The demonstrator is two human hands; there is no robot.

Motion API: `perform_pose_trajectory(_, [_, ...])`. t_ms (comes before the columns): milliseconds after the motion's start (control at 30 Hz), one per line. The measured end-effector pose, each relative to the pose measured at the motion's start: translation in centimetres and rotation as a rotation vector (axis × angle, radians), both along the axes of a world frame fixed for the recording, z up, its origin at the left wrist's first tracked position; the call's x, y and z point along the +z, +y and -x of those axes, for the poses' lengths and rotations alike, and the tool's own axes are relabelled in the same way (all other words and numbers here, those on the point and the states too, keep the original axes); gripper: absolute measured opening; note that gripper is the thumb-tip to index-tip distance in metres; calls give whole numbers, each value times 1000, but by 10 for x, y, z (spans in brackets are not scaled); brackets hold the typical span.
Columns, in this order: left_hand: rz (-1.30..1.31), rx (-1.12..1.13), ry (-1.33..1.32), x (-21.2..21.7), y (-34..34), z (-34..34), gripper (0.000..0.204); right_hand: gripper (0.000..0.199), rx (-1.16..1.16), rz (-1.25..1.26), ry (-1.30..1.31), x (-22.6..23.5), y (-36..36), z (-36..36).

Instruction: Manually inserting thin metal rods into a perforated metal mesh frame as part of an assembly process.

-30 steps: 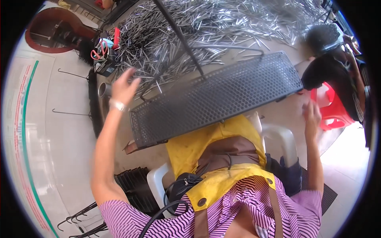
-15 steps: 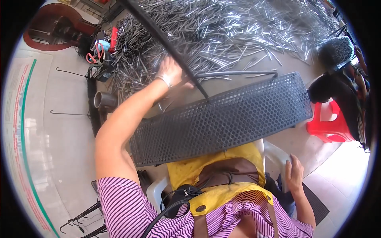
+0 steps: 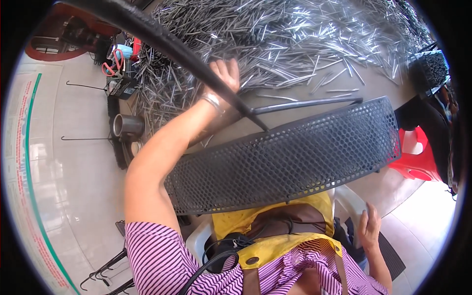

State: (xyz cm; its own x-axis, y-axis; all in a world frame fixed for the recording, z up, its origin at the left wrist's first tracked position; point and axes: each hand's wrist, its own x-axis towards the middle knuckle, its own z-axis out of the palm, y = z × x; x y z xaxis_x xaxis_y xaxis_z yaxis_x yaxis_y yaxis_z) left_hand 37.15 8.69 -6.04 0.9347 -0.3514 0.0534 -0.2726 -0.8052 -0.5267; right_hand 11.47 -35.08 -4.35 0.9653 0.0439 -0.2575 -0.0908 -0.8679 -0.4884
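My left hand (image 3: 227,73) reaches under a slanting dark metal bar (image 3: 162,44), which crosses in front of its palm. Its fingers are stretched toward the near edge of a broad heap of thin silvery metal rods (image 3: 280,44), and I see nothing held in them. Beneath my left forearm and in front of my lap lies a long black panel full of round holes (image 3: 285,157). The bar meets its far edge. My right hand (image 3: 369,228) hangs low at the right beside a white chair armrest (image 3: 351,201), its fingers extended and apart from the panel.
Red-handled scissors (image 3: 115,63) and a metal mug (image 3: 129,125) stand at the left edge of the work surface. A container of upright rods (image 3: 428,70) is at the far right, above a red plastic stool (image 3: 418,157). Wire hooks (image 3: 86,138) jut out at the left.
My left hand has shifted a little to the right, farther under the bar, and is less blurred. The view has shifted slightly. My right hand stays by the armrest.
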Motion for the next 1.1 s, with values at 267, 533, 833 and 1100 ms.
perform_pose_trajectory(267, [98,162,-35,6,-5,-16,43,30,-52,-24,102,5,0,-1])
perform_pose_trajectory(533, [175,97,-109,5,5,-19,33,29,-72,-11,118,5,5,-3])
perform_pose_trajectory(833, [215,144,16,24,1,-17,28,29,-67,-49,101,6,5,-6])
perform_pose_trajectory(1100, [846,170,-125,76,-12,-2,36,26,-50,-73,23,6,6,-7])
